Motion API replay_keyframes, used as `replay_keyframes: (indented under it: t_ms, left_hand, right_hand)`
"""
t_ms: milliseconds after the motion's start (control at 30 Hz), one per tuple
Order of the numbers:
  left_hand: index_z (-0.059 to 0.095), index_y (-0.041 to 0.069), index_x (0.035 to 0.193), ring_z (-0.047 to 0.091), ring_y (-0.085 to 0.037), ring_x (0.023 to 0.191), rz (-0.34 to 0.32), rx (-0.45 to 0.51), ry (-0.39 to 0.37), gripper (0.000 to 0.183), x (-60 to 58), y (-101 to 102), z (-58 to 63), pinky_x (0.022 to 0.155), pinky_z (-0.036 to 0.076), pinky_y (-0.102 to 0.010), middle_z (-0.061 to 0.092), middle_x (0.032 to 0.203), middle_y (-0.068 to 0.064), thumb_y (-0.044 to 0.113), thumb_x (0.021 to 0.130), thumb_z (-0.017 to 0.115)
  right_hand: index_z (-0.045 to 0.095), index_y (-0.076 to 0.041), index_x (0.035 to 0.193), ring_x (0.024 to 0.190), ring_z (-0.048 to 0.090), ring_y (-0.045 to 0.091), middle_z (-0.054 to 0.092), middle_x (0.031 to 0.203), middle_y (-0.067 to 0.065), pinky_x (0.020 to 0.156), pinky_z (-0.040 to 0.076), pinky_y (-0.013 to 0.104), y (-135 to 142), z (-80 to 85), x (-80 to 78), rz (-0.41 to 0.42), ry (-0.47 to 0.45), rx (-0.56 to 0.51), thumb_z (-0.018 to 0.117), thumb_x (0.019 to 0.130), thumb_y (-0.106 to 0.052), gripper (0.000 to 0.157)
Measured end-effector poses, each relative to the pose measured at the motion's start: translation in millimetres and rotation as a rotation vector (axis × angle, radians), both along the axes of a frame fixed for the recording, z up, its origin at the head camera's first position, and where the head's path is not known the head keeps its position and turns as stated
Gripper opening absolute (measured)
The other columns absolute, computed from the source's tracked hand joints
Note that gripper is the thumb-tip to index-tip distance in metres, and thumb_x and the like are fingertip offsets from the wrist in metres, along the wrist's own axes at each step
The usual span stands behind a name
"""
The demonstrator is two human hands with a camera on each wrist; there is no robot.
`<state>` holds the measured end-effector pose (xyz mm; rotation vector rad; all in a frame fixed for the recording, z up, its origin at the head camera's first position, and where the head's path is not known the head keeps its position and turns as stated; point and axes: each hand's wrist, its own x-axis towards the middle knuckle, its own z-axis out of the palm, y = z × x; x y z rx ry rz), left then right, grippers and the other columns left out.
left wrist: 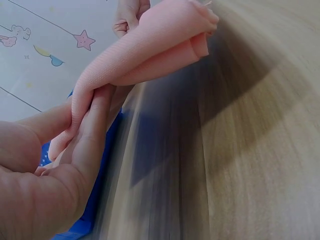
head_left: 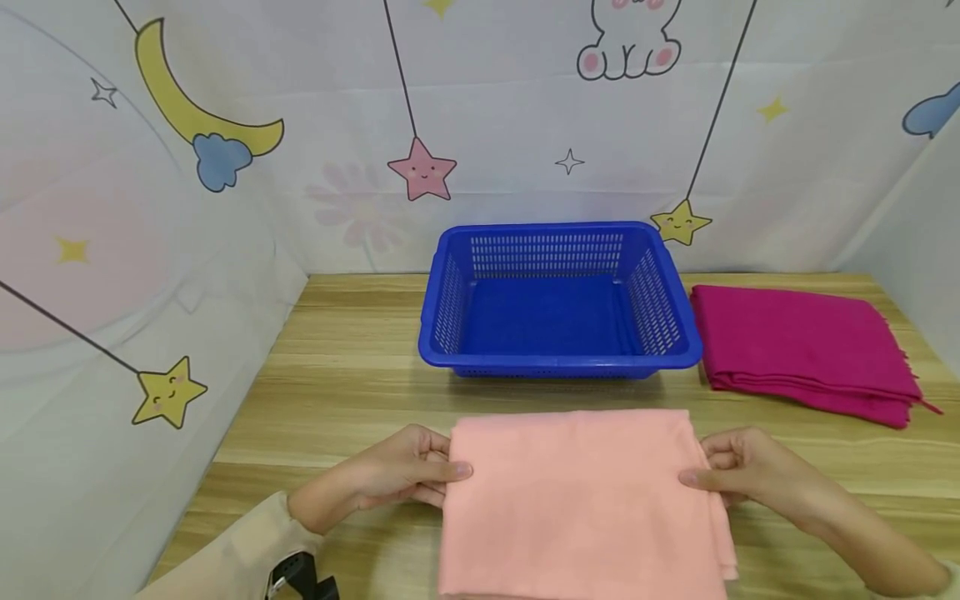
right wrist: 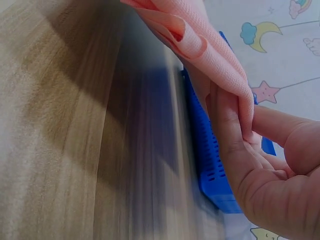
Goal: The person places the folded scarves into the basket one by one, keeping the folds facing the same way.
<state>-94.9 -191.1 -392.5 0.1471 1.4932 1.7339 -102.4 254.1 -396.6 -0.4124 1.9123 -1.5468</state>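
Note:
A folded pink cloth (head_left: 577,500) is stretched between both hands at the near side of the table. My left hand (head_left: 401,471) pinches its left edge, thumb on top and fingers beneath. On the opposite edge, my right hand (head_left: 742,471) grips the cloth the same way. In the left wrist view the pink cloth (left wrist: 145,50) is held up over the wood, its layers hanging in a fold. The right wrist view shows thumb and fingers on either side of the cloth (right wrist: 215,60), with loose folded layers at its near end.
Behind the cloth stands a blue plastic basket (head_left: 558,362) with a flat blue cloth (head_left: 540,317) inside. A folded magenta cloth (head_left: 802,350) lies right of it on the wooden table (head_left: 345,367). A printed white curtain (head_left: 510,108) hangs at the back and sides.

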Motion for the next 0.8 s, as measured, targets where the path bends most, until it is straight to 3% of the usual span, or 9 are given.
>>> replay_keyframes:
  t_ms: [267, 600, 800]
  left_hand:
    - [0.061, -0.012, 0.111, 0.073, -0.024, 0.085, 0.008, -0.009, 0.010, 0.021, -2.2, -1, 3.0, 0.082, 0.057, -0.041, 0.074, 0.094, -0.015, 0.002, 0.097, 0.062]
    - [0.060, -0.013, 0.115, 0.073, -0.022, 0.085, -0.011, 0.003, 0.035, 0.025, -4.3, -2, 11.5, 0.080, 0.058, -0.039, 0.074, 0.094, -0.014, 0.004, 0.097, 0.063]
    - [0.058, -0.014, 0.118, 0.073, -0.022, 0.086, -0.010, 0.008, 0.047, 0.028, -5.1, -2, 15.2, 0.080, 0.057, -0.038, 0.074, 0.095, -0.015, 0.004, 0.097, 0.063]
  right_hand:
    - [0.028, 0.010, 0.077, 0.059, 0.037, 0.004, 0.025, 0.061, 0.001, 0.049, 0.036, 0.027, 0, 3.1, -0.8, -0.003, -0.014, -0.027, 0.060, 0.098, -0.003, 0.041]
    - [0.042, 0.018, 0.085, 0.065, 0.050, 0.005, 0.035, 0.062, -0.003, 0.059, 0.050, 0.026, 2, 8.7, -0.9, -0.006, 0.003, -0.015, 0.059, 0.099, -0.004, 0.031]
    - [0.054, 0.015, 0.090, 0.070, 0.058, 0.008, 0.049, 0.065, -0.006, 0.068, 0.058, 0.034, 2, 11.8, -1.9, 0.003, 0.000, -0.033, 0.058, 0.100, -0.004, 0.021]
